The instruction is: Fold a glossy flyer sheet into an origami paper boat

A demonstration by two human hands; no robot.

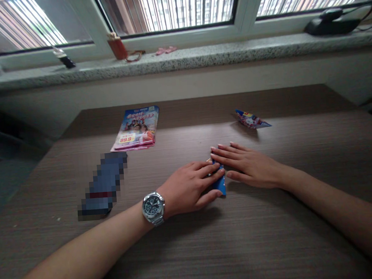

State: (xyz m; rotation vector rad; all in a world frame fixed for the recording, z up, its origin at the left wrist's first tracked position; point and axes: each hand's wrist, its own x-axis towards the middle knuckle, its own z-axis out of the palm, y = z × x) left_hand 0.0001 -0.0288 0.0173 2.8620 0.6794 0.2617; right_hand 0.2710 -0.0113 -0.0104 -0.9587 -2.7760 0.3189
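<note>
A small piece of blue folded paper (220, 184) lies on the brown wood-grain worktop (276, 239), toward the middle, nearer the person's edge than the far edge. A pale edge shows at its upper end, by the fingertips. The left hand (186, 188), with a steel wristwatch (153, 207) on its wrist, sits to the paper's left, palm down. Its fingers (204, 170) stretch flat and slightly apart across the paper's upper part, while the thumb (211, 199) lies low against its side. Whether they pinch the paper or only rest on it cannot be told. The right hand (250, 165) comes in from the other side, also palm down, with its fingers (227, 158) extended and loosely spread. Their tips touch the top of the paper and nearly meet the left fingers, without closing on anything.

Toward the far edge of the worktop lie a glossy printed leaflet (136, 128), left of centre, and a folded red, white and blue printed paper (252, 119), right of centre. A pixelated object (103, 185) too blurred to name lies near the left side. Beyond the worktop, a speckled stone windowsill (155, 63) carries a red item (117, 48), a pink item (166, 50) and a black device (332, 24).
</note>
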